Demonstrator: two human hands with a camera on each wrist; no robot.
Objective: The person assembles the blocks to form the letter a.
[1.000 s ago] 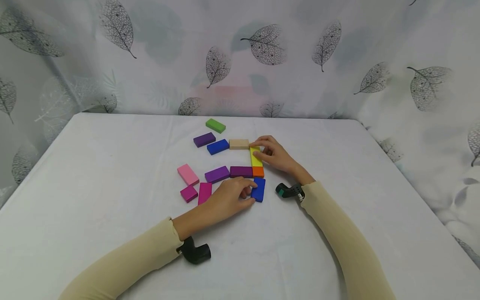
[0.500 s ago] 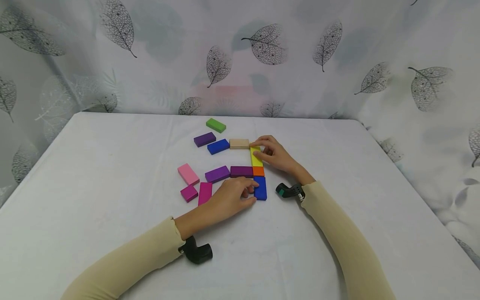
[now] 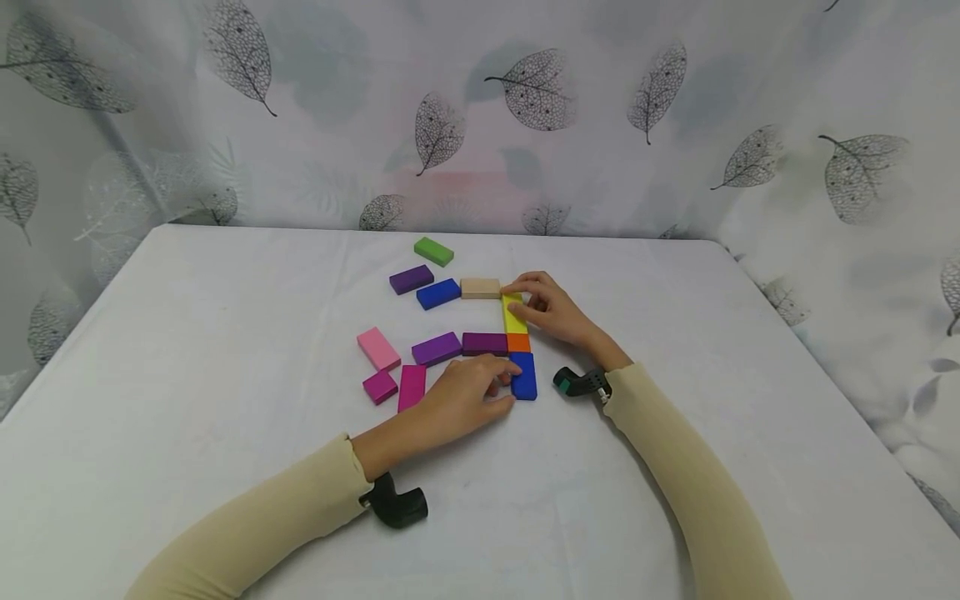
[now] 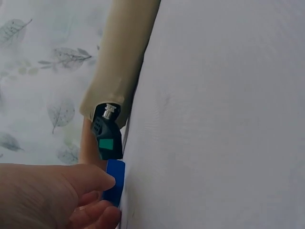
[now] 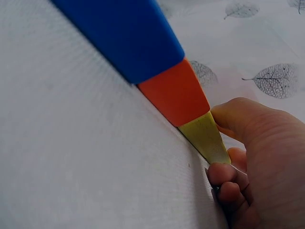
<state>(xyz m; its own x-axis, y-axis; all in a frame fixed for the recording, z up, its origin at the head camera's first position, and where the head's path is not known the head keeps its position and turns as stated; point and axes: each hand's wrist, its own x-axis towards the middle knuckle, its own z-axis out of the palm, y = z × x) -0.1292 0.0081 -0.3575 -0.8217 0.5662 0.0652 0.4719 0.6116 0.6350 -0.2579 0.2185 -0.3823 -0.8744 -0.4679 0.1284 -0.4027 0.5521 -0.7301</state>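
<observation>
Near blue block (image 3: 526, 383) pinched by the fingers of the left hand (image 3: 456, 393); yellow block (image 3: 516, 326) gripped by those of the right hand (image 3: 555, 311).

The near blue block is set flat on the counter (image 3: 225, 350), just right of the left fingers, its long axis pointed away from the person; the left hand is the nearer to it. By its far end the orange block (image 3: 518, 342) is touched, and beyond that the yellow block is lined up. Twelve blocks are counted: two blue, the far blue block (image 3: 438, 293) included; three purple blocks (image 3: 437, 348); two magenta blocks (image 3: 412, 385); and one each of yellow, orange, tan (image 3: 480, 288), pink (image 3: 379, 348) and green (image 3: 434, 252).
</observation>
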